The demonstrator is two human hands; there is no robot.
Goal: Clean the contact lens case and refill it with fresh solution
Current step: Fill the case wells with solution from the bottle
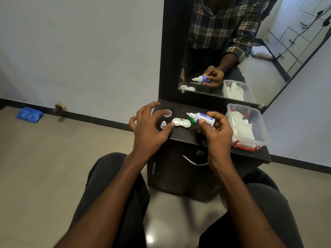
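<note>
Risk: spill. Right hand (216, 129) grips small white blue-labelled solution bottle (204, 118), nozzle uncapped, tilted over white twin-well lens case (181, 122) mid-surface. Left hand (148, 126), fingers spread, thumb touching case; a nudge could slide it.

Bottle (204, 117) label too small to read; right hand (215, 128) covers its base; green cap (193, 120) mostly hidden.
</note>
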